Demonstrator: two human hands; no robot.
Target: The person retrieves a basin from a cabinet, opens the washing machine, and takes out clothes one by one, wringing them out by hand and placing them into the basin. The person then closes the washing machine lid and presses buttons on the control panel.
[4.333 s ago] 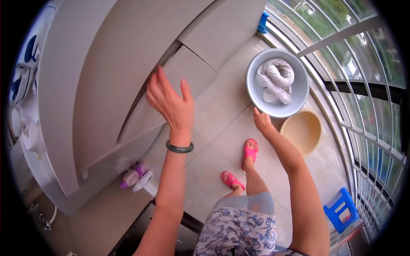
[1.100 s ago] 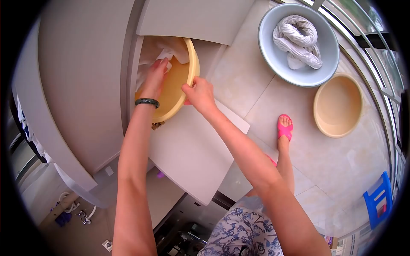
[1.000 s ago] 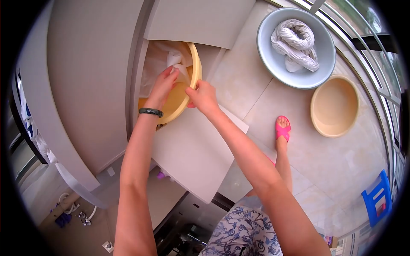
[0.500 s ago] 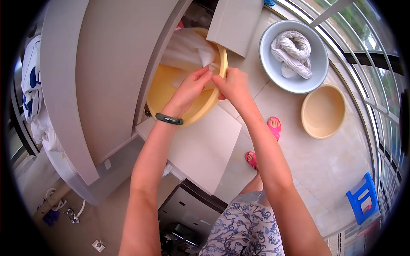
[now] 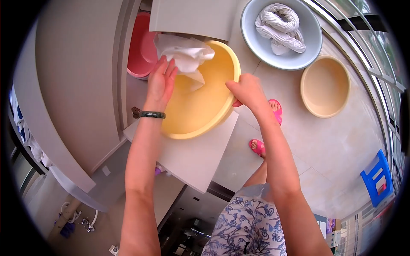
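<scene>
A yellow plastic basin (image 5: 200,106) is tilted at the open cabinet, partly over the lower cabinet door. My right hand (image 5: 248,91) grips its right rim, thumb over the edge. My left hand (image 5: 160,83), with a dark bangle on the wrist, has its fingers stretched out at the left side of the basin. Its fingertips are against a crumpled, thin white sheet (image 5: 185,53), maybe a plastic bag, that hangs over the basin's inside. Whether the fingers touch the basin wall too is hidden.
Inside the cabinet stands a pink bucket (image 5: 143,47). An upper cabinet door (image 5: 192,17) and a lower door (image 5: 196,153) stick out. On the tiled floor are a grey-blue basin (image 5: 256,47) with twisted white cloth (image 5: 279,25), a cream basin (image 5: 325,87) and a blue stool (image 5: 378,179).
The yellow basin has come out of the cabinet toward the right, uncovering the pink bucket. My left hand has moved left, away from my right hand, and its fingers have spread.
</scene>
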